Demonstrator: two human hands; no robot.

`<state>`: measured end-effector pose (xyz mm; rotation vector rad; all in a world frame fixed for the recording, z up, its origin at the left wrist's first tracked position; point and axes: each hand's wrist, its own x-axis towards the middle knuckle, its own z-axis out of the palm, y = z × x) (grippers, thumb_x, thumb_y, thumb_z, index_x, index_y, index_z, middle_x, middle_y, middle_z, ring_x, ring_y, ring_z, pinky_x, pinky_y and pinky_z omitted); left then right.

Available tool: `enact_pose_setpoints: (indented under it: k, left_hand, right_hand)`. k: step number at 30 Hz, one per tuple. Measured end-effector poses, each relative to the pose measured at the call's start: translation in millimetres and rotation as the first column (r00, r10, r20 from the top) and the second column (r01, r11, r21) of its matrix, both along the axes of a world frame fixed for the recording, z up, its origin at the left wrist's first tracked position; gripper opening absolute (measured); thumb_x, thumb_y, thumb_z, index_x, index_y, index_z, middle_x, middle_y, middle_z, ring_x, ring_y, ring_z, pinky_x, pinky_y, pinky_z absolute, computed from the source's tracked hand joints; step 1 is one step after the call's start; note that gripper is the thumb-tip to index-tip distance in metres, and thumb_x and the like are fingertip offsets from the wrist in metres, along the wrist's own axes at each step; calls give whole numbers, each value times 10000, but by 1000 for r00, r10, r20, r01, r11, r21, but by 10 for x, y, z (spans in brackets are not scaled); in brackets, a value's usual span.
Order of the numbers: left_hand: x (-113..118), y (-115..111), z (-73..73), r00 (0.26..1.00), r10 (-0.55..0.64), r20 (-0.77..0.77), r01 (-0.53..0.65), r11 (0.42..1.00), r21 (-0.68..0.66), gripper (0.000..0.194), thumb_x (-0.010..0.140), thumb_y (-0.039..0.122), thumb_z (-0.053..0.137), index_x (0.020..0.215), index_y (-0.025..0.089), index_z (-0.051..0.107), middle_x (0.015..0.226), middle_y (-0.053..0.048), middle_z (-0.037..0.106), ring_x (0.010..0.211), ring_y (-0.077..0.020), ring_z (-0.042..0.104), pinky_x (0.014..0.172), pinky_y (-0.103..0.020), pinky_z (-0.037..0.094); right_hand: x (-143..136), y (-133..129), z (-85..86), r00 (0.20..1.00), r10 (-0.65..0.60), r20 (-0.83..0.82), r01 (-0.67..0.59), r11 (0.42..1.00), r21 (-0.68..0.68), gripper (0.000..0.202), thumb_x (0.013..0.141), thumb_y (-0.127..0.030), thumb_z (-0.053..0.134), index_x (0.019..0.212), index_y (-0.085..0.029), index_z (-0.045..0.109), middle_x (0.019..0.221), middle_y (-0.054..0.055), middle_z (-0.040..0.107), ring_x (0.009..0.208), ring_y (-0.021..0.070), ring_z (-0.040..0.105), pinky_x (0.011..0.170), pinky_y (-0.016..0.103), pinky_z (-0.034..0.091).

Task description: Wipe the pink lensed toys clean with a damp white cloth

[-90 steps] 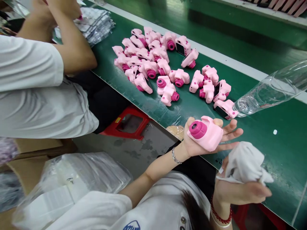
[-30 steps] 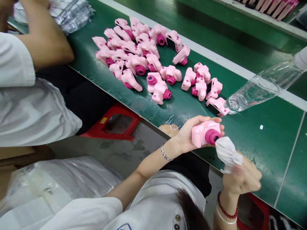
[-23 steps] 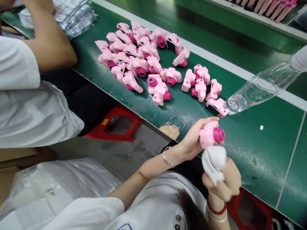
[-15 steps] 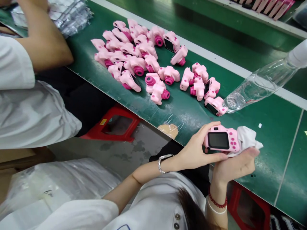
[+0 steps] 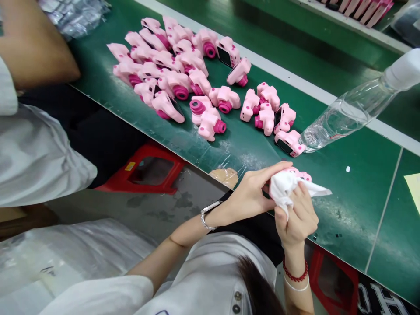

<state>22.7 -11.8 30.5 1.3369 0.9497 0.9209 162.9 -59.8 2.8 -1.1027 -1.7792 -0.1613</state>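
Note:
My left hand (image 5: 251, 192) grips a pink toy camera (image 5: 303, 175) by its left end, above the near edge of the green table. A white cloth (image 5: 284, 188) lies over the camera's back and hides most of it, the screen included; only its upper right part with buttons shows. My right hand (image 5: 297, 218) pinches the cloth and presses it against the camera. Beyond my hands, another pink camera (image 5: 289, 143) touches the base of a clear bottle (image 5: 344, 116) with a white cap and liquid inside.
Several pink cameras (image 5: 177, 65) crowd the green table (image 5: 348, 201) to the left. A co-worker's arm (image 5: 36, 43) rests at the far left near silvery plastic bags (image 5: 77, 15). Red stools (image 5: 141, 168) stand below the table edge. A yellow paper (image 5: 414, 188) lies at right.
The cloth in my right hand has moved left from the camera's right end onto its back, covering the screen. The whole view has shifted slightly.

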Motion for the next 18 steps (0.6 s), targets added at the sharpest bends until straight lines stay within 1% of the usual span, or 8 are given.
enact_pose_setpoints:
  k: [2, 3, 6, 9, 12, 14, 16, 18]
  left_hand:
    - [-24, 55, -18, 999, 19, 32, -19, 1000, -17, 577, 782, 320, 864, 1337, 245, 726, 1304, -47, 768, 1101, -237, 750, 954, -286, 586]
    - [-43, 84, -16, 999, 20, 47, -19, 1000, -23, 616, 768, 339, 883, 1354, 248, 715, 1312, -47, 764, 1101, -231, 750, 946, -276, 589]
    - [-112, 160, 32, 997, -30, 75, 30, 1000, -1, 732, 721, 372, 930, 1400, 258, 681, 1341, -54, 749, 1118, -230, 743, 885, -249, 600]
    - [-157, 198, 98, 990, -106, 90, 101, 993, 62, 707, 740, 372, 926, 1396, 270, 685, 1405, -62, 716, 1245, -250, 702, 946, -258, 588]
    - [-158, 206, 120, 981, -182, 72, 176, 980, 89, 699, 755, 383, 916, 1404, 271, 681, 1437, -78, 697, 1302, -271, 679, 1012, -294, 577]
    - [-150, 205, 110, 977, -210, 36, 206, 974, 92, 691, 771, 401, 903, 1410, 266, 676, 1436, -87, 697, 1309, -276, 678, 1021, -303, 578]
    - [-144, 208, 93, 977, -215, -9, 215, 972, 100, 709, 770, 392, 903, 1423, 252, 663, 1441, -94, 694, 1304, -276, 683, 1003, -298, 590]
    - [-141, 213, 80, 977, -209, -51, 213, 971, 111, 761, 741, 357, 924, 1438, 234, 645, 1449, -105, 687, 1289, -281, 692, 964, -290, 609]
  right_hand:
    - [1, -49, 109, 970, 179, -166, -194, 978, -79, 326, 1038, -280, 503, 796, -204, 707, 776, 20, 772, 817, 195, 781, 841, 389, 662]
    - [23, -81, 147, 928, 193, -318, -245, 960, -134, 394, 1043, -316, 483, 726, -206, 689, 678, 0, 729, 703, 179, 750, 765, 379, 665]
    - [162, -143, 182, 719, -89, -689, -195, 926, -323, 524, 1052, -426, 380, 649, -219, 643, 572, -26, 632, 508, 152, 618, 551, 349, 619]
    - [273, -101, 160, 504, -381, -775, 34, 905, -423, 422, 1053, -426, 395, 866, -206, 702, 795, 11, 732, 682, 171, 713, 587, 315, 616]
    - [231, -38, 160, 315, -573, -757, 173, 819, -548, 375, 1002, -513, 559, 960, -177, 721, 886, 40, 750, 843, 194, 738, 679, 295, 606]
    - [156, -42, 175, 317, -636, -703, 75, 756, -650, 472, 962, -593, 605, 983, -142, 741, 899, 67, 756, 836, 209, 728, 698, 311, 595]
    - [106, -88, 174, 398, -648, -650, -15, 704, -710, 521, 948, -627, 610, 994, -129, 756, 895, 81, 757, 793, 211, 711, 689, 322, 576]
    - [111, -148, 140, 514, -636, -576, 96, 709, -698, 514, 993, -599, 548, 953, -131, 756, 844, 80, 742, 750, 204, 689, 670, 325, 551]
